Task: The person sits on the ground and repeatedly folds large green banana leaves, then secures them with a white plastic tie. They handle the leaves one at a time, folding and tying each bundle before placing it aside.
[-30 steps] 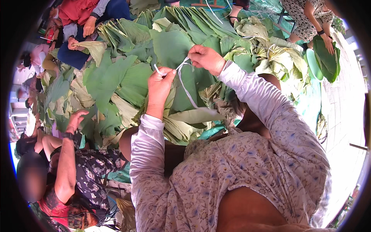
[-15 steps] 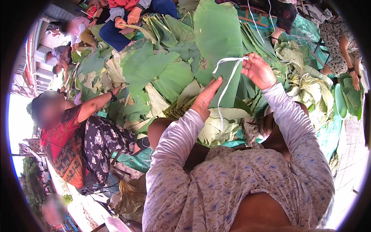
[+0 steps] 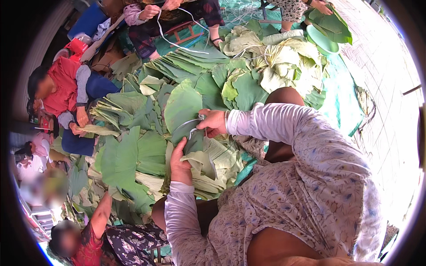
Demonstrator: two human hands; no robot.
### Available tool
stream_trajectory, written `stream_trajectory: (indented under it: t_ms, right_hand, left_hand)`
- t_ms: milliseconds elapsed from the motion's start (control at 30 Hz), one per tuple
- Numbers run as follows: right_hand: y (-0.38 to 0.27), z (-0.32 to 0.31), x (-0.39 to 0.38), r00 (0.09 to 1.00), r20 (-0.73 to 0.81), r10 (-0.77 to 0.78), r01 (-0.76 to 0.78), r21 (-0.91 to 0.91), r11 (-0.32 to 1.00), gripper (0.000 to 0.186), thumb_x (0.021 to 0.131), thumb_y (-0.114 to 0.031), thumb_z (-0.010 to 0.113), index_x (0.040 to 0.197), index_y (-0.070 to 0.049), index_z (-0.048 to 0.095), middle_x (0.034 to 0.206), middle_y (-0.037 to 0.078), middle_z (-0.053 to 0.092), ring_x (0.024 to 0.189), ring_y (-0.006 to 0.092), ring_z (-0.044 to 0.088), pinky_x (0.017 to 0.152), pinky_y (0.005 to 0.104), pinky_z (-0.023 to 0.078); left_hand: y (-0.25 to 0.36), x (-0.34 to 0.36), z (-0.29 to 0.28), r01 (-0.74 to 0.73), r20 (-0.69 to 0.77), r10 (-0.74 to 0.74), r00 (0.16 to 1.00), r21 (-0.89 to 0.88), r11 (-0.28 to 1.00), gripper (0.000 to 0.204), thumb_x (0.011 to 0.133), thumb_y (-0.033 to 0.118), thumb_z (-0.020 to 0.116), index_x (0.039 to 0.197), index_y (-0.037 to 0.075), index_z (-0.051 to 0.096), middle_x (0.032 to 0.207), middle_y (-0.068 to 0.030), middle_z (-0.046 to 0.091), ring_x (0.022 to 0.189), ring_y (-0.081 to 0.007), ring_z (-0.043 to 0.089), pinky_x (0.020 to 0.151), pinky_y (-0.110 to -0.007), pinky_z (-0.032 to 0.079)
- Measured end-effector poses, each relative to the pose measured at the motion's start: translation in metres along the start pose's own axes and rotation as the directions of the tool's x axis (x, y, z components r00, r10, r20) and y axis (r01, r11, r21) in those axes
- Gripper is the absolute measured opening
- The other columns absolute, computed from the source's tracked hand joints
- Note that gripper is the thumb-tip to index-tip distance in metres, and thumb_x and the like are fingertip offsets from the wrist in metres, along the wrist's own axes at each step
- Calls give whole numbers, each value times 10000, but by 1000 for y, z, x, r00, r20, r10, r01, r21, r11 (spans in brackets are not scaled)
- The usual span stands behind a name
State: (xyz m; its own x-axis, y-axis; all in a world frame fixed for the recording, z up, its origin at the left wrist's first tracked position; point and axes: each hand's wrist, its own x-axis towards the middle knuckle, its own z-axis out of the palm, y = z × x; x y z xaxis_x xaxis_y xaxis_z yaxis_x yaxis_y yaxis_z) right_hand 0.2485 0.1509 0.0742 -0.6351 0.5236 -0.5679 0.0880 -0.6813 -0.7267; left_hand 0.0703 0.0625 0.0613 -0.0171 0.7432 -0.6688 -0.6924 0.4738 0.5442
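In front of my lap a large green lotus leaf (image 3: 183,105), apparently a folded bundle, lies between my hands. My left hand (image 3: 179,163) grips its near end, thumb on top and the other fingers hidden beneath. A white flat string (image 3: 191,121) crosses the leaf. With fingers bunched, my right hand (image 3: 214,122) pinches this string at the leaf's right edge, where it forms a small loop. Paler dried leaves (image 3: 208,166) lie just below my hands.
Stacked leaves (image 3: 188,62) and pale leaf bundles (image 3: 288,62) cover a green tarp (image 3: 339,95). Co-workers sit around the heap; one at the top holds a white cord (image 3: 162,31). A pale green basin (image 3: 323,41) stands at the upper right, beside the paving (image 3: 377,57).
My view has turned, so the surroundings sit differently. The string, which hung loose over the leaf, now lies across it. My right hand has come lower and closer to the leaf.
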Motion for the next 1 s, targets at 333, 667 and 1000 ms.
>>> stream_trajectory:
  t_ms: [333,667,1000]
  right_hand:
    - [-12,-8,-18,979,137,-148,202,-721,663,594,771,-288,521,1259,-86,249,814,100,534,556,166,557,452,293,459]
    - [-10,-10,-30,985,56,-164,166,-586,793,671,757,-363,538,1267,-59,226,861,121,538,594,176,568,461,306,456]
    - [-11,-12,-27,976,-122,-181,194,106,975,732,719,-27,560,1308,-187,156,778,82,496,499,153,494,438,269,445]
  left_hand:
    - [1,14,-35,99,178,-103,979,32,995,280,777,201,544,991,23,517,910,-133,585,756,-248,593,625,-363,503]
    - [3,3,-26,32,229,-55,972,103,994,298,801,251,510,995,25,517,904,-103,588,735,-211,594,598,-322,501]
    - [-13,-16,25,-200,147,181,972,124,972,429,809,353,504,1085,31,439,1002,-100,550,876,-213,537,698,-342,429]
